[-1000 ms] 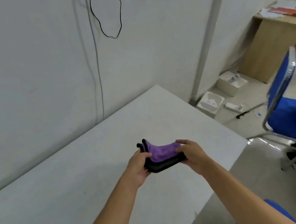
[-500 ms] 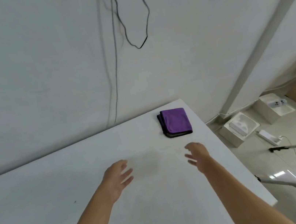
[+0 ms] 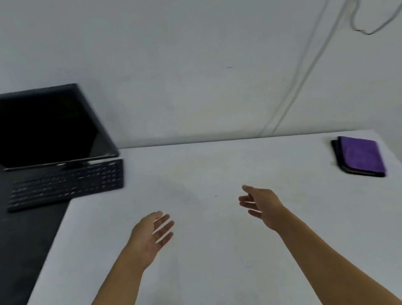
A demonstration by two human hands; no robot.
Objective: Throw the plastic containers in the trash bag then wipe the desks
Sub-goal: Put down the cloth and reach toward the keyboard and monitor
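Both hands have let go of the folded purple cloth (image 3: 359, 156) they held a second ago; it now lies flat at the far right corner of the white desk (image 3: 212, 268), well apart from either hand, and the view has swung left so a monitor and keyboard show. Left hand (image 3: 149, 235) hovers over the desk middle, palm turned inward, fingers (image 3: 164, 227) spread and loosely extended, holding nothing. Right hand (image 3: 262, 203) same, open, fingers slightly curled, empty, palm facing the left hand. Gap of bare desk between the two hands. Cloth has a black underside or edge showing at its left and front sides. Black monitor (image 3: 32, 128), screen dark, stands at far left on a black desk (image 3: 5, 247) that butts against the white one. Black keyboard (image 3: 66, 184) sits just in front of the monitor, its right end reaching over onto the white desk. Cables (image 3: 311, 62) run down the grey-white wall (image 3: 179, 51) behind, upper right, one looping. Nothing lies between hands and cloth. No plastic containers or trash bag in view. Frame slightly blurred.
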